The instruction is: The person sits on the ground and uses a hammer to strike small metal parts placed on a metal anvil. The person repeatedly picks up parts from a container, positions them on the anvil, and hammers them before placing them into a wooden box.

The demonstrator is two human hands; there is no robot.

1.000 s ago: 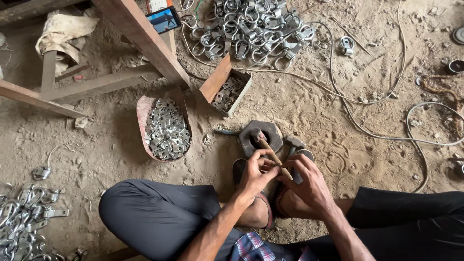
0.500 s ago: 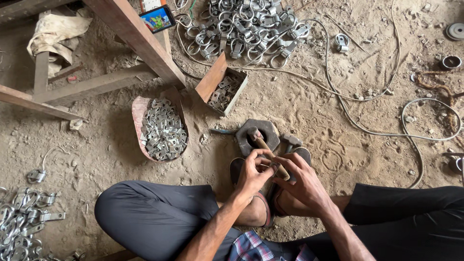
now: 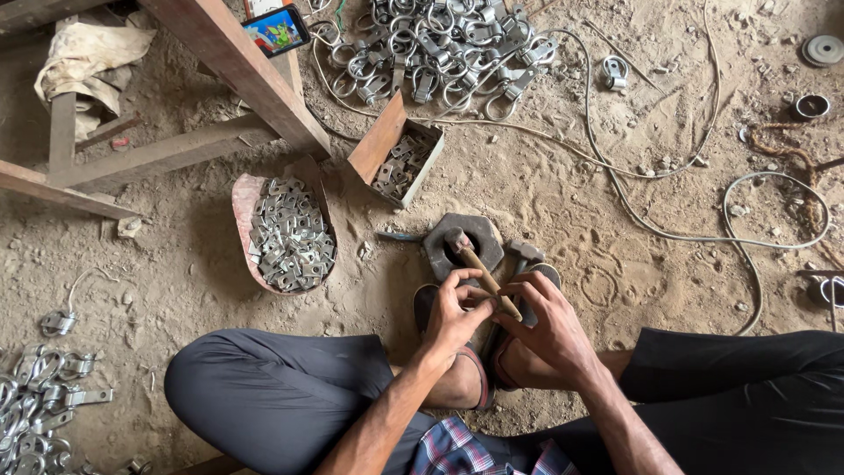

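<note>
Because our left hand and right hand both pinch near the lower end of the wooden handle, we think it could slip or twist out. Its head rests on the hexagonal block, ahead of our fingers. Loose sand may let the block shift.

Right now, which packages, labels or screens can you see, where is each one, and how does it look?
Phone: top left, leaning by the wooden beam; lit screen in bright blue, red and green.
Cardboard box: upper middle on the sandy ground, open, brown, holding small metal pieces.
No labels or signs show.
</note>
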